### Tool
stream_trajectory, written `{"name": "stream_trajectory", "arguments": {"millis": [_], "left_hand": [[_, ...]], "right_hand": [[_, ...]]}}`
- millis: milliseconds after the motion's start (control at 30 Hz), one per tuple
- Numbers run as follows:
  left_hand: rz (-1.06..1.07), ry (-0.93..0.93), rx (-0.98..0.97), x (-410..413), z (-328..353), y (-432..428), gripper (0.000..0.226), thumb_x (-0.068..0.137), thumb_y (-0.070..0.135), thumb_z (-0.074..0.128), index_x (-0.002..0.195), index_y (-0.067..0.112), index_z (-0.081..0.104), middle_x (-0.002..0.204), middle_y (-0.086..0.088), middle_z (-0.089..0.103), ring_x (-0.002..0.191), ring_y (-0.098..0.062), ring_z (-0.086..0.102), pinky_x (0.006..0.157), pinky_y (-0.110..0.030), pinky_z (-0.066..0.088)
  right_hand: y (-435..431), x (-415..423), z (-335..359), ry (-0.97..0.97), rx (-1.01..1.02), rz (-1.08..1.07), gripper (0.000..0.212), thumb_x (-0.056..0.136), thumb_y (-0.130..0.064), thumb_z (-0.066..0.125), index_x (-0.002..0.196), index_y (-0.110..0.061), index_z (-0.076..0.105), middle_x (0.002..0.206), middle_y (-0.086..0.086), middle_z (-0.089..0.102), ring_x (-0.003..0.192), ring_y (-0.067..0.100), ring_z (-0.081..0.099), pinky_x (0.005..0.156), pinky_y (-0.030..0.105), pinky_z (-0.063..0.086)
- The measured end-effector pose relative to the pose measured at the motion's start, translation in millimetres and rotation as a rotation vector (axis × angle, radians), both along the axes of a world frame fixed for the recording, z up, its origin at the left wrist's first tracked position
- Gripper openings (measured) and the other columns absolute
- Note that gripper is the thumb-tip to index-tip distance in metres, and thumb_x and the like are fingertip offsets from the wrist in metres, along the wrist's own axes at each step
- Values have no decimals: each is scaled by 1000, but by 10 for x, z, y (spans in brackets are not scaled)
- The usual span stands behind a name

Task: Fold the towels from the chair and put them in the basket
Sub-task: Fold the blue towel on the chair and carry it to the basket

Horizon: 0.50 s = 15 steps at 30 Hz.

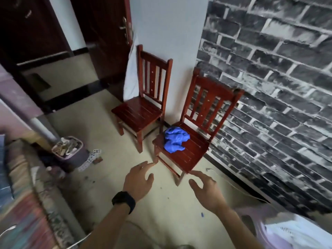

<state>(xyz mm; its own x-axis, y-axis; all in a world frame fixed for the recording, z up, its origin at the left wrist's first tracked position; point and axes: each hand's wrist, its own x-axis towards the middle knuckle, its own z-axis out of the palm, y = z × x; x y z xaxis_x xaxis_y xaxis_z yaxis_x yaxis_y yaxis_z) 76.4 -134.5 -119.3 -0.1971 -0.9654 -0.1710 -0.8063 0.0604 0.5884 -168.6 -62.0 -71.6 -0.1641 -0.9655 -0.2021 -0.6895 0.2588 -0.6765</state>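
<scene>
Crumpled blue towel (175, 141) on the slatted seat of the nearer red wooden chair (190, 155), beside the brick-patterned wall (269, 87). Left hand (138, 182) and right hand (206, 191), fingers spread and holding nothing, hover over the floor (107, 141) near the chair's front edge.

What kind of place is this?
Likely a lived-in room in a home: a wooden chair with a crumpled towel beside a brick-pattern wall, a door, and a full bin.
</scene>
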Motion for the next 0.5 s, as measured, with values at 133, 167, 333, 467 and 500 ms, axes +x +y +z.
{"name": "stream_trajectory", "arguments": {"millis": [133, 167, 333, 467, 500], "left_hand": [[11, -3, 42, 154, -120, -351, 48, 94, 36, 49, 141, 41, 45, 150, 10, 43, 137, -13, 35, 113, -27, 26], [9, -13, 52, 176, -154, -444, 49, 92, 40, 44, 141, 40, 45, 150, 10, 42, 138, -12, 35, 113, -26, 26], [-14, -86, 96, 218, -414, -1063, 46, 96, 39, 45, 142, 44, 42, 152, 12, 38, 139, -10, 33, 113, -23, 22], [-36, -137, 161, 222, -672, -1763, 48, 95, 42, 41, 142, 45, 40, 153, 12, 37, 139, -12, 34, 114, -28, 27], [-42, -151, 189, 221, -730, -1942, 47, 96, 41, 41, 143, 45, 39, 154, 12, 36, 139, -12, 33, 114, -29, 28]], "right_hand": [[-464, 131, -153, -1, 62, 11, 27, 95, -30, 63, 122, -30, 65, 99, -19, 65, 71, -2, 62, 68, 3, 37], [-587, 159, -199, 5, 78, 18, 27, 95, -29, 63, 122, -30, 65, 102, -17, 67, 77, 1, 64, 70, 5, 37], [-1323, 258, -521, -47, 143, 28, 28, 95, -28, 63, 123, -31, 63, 102, -17, 63, 88, 4, 58, 75, 9, 38], [-2021, 286, -952, -126, 190, 22, 28, 95, -26, 64, 122, -28, 64, 110, -21, 63, 109, 6, 60, 97, 23, 44], [-2196, 282, -1052, -139, 207, 17, 28, 95, -26, 64, 123, -27, 64, 110, -24, 61, 111, 4, 59, 99, 22, 42]]}}
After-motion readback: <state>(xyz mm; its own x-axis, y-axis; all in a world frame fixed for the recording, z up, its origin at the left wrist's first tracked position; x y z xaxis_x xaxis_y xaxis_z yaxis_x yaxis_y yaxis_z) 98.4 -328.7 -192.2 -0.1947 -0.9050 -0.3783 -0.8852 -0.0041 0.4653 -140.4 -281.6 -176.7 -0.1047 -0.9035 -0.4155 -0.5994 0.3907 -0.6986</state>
